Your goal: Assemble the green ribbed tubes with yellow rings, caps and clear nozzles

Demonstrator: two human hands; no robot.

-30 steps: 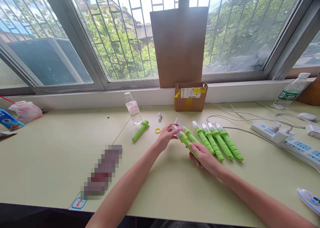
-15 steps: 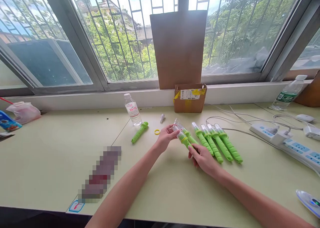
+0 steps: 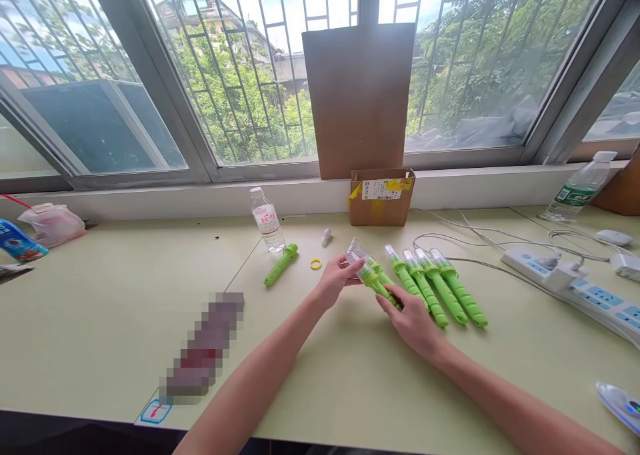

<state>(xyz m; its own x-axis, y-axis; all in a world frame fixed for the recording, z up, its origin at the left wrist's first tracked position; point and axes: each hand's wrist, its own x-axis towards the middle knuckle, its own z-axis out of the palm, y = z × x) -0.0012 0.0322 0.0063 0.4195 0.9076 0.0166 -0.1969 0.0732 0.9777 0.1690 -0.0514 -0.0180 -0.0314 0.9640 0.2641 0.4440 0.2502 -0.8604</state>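
Green ribbed plastic wand with a clear capped tip (image 3: pixel 373 282) lies low over the pale worktop (image 3: pixel 125 308), left hand (image 3: pixel 336 280) pinching its cap and right hand (image 3: pixel 413 318) closed on its handle, steadying both ends, beside four matching wands (image 3: pixel 435 285) at 3 o'clock.

On the pale green table (image 3: pixel 100 308), the left hand (image 3: pixel 336 280) pinches the clear tip of a green stick (image 3: pixel 373 282), while the right hand (image 3: pixel 413 320) grips its handle end. Just right of that stick lie four more green sticks (image 3: pixel 435 285), side by side. Left of it sit a yellow ring (image 3: pixel 315 264), a lone green handle (image 3: pixel 281 264) and a water bottle (image 3: pixel 267 220); behind stands a small cardboard box (image 3: pixel 381 197).
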